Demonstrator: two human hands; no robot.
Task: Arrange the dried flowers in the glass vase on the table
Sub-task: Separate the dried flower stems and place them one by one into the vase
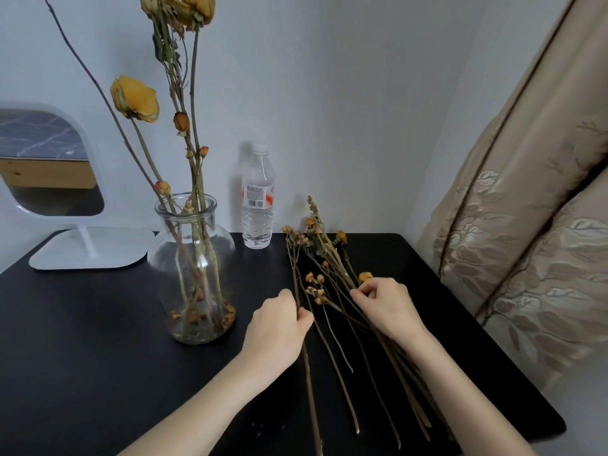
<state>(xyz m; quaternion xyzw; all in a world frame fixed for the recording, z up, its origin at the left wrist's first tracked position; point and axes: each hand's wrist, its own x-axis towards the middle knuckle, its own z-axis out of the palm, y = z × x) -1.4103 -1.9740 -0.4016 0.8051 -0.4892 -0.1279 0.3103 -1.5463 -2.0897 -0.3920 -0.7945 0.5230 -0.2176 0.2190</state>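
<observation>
water bottle (capped) behind stems

Light: soft, even, rather dim, cool grey cast | Shadows: faint; pale one left of water bottle on wall | Glare: small highlights on glass vase, dull sheen on black table | Focus: mostly sharp, mild softness | Distortion: wide-angle bowing at edges, curtain leaning.

A black table is pictured bearing a glass vase left of centre. A white mirror stand is set at its far left corner, a plastic water bottle by the wall, and loose dried flower stems are spread at right.
</observation>
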